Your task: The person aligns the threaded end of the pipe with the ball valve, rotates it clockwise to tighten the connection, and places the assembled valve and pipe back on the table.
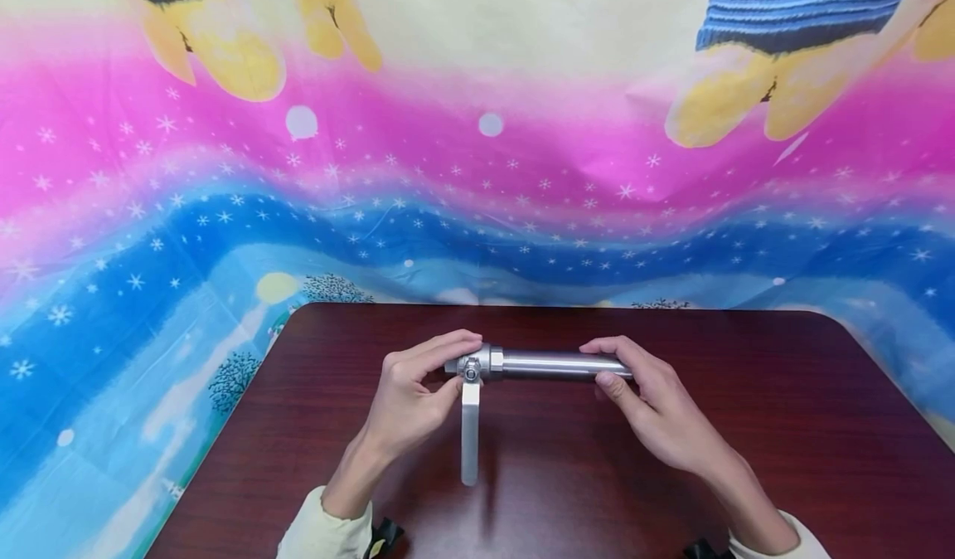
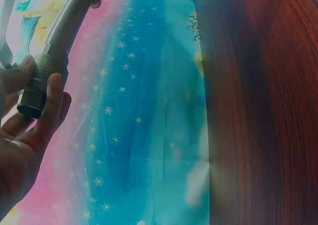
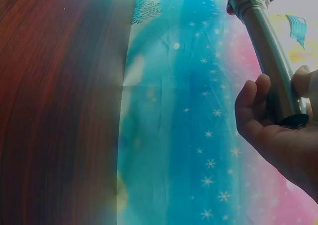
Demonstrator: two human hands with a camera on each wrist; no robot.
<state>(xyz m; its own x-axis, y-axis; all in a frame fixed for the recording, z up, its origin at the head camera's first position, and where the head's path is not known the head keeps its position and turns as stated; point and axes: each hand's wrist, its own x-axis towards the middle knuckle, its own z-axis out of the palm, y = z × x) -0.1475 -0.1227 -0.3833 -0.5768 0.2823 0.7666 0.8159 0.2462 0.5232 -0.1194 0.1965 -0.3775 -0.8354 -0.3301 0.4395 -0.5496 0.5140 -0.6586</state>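
Note:
A metal ball valve (image 1: 485, 362) with a long flat lever handle (image 1: 470, 439) is joined to a smooth steel pipe (image 1: 548, 365). Both hang level above the table. My left hand (image 1: 410, 389) grips the valve body at its left end, thumb below and fingers over the top. My right hand (image 1: 660, 405) holds the far right end of the pipe between thumb and fingers. In the left wrist view the open mouth of the valve (image 2: 32, 103) shows between the fingers. The right wrist view shows the dark pipe end (image 3: 294, 119) near the palm.
A dark red-brown wooden table (image 1: 567, 493) with rounded far corners lies under the hands. Behind it hangs a printed cloth (image 1: 477, 169) in pink and blue with snowflakes. Pale sleeves (image 1: 328, 526) cover both forearms, with black straps near the wrists.

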